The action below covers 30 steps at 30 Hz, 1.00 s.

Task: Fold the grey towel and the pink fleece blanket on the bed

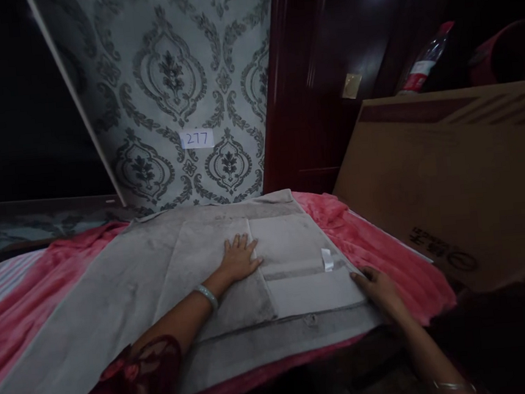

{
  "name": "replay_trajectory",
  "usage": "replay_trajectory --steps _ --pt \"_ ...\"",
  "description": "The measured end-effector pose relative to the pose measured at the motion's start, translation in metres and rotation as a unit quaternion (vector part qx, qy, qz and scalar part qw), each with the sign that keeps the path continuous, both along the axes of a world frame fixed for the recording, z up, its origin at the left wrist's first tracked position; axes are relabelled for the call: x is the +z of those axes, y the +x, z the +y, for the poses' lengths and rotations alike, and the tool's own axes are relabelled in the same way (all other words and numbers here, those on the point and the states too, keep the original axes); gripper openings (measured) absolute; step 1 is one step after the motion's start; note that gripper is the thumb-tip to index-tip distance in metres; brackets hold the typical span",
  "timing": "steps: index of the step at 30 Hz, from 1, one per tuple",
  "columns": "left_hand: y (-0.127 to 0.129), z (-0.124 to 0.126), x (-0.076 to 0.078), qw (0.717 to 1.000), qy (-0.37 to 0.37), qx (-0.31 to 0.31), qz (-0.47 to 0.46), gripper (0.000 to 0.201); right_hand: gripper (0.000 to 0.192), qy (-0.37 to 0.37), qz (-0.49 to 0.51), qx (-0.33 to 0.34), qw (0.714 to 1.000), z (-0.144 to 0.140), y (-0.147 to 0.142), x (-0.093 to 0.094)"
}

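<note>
A grey towel (128, 288) lies spread over a pink blanket (387, 253), and a smaller folded white towel (294, 243) with a white tag (327, 259) rests on its right part. My left hand (240, 257) lies flat, fingers apart, on the left edge of the folded towel. My right hand (378, 288) touches the folded towel's near right corner, fingers curled at its edge; whether it pinches the cloth is unclear. A pale bangle circles my left wrist.
A large cardboard box (454, 186) leans at the right, close to the blanket's edge. A plastic bottle (423, 63) stands behind it. Patterned wallpaper with a label reading 277 (197, 139) rises behind the bed, beside a dark wooden door (325, 75).
</note>
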<state>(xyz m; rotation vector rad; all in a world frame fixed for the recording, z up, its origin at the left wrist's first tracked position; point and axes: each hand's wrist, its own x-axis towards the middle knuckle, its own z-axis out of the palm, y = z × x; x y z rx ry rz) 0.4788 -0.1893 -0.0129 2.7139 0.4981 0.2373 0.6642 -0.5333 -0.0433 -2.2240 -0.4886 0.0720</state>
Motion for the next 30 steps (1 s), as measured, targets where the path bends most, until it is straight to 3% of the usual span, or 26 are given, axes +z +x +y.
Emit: replay_trajectory --steps 4,7,10,13,15,17,21,27,30 --pt "0.004 0.014 0.011 0.985 -0.161 0.017 -0.056 0.057 0.036 0.005 -0.017 -0.003 1.000 0.021 -0.005 0.046" --pt "0.000 0.031 0.028 0.961 -0.256 0.031 -0.098 0.045 0.034 -0.005 -0.062 0.037 0.997 0.068 -0.026 0.092" --pt "-0.014 0.047 0.045 0.920 -0.363 0.064 -0.131 0.052 0.027 -0.037 -0.145 0.104 0.983 0.133 -0.071 0.132" --pt "-0.035 0.063 0.057 0.872 -0.463 0.088 -0.131 0.057 0.028 -0.083 -0.176 0.201 0.960 0.192 -0.134 0.148" --pt "-0.050 0.073 0.060 0.844 -0.511 0.103 -0.124 0.055 0.029 -0.118 -0.188 0.261 0.939 0.220 -0.175 0.139" --pt "-0.063 0.081 0.057 0.824 -0.540 0.124 -0.123 0.051 0.025 -0.146 -0.195 0.320 0.916 0.236 -0.209 0.119" --pt "-0.075 0.091 0.044 0.807 -0.555 0.149 -0.134 0.044 0.023 -0.140 -0.196 0.371 0.897 0.237 -0.241 0.073" --pt "-0.057 0.091 0.031 0.843 -0.487 0.145 -0.176 0.082 0.045 -0.096 -0.213 0.347 0.908 0.207 -0.250 0.042" --pt "-0.041 0.091 0.030 0.883 -0.405 0.126 -0.200 0.070 0.047 -0.068 -0.213 0.344 0.912 0.200 -0.250 0.034"
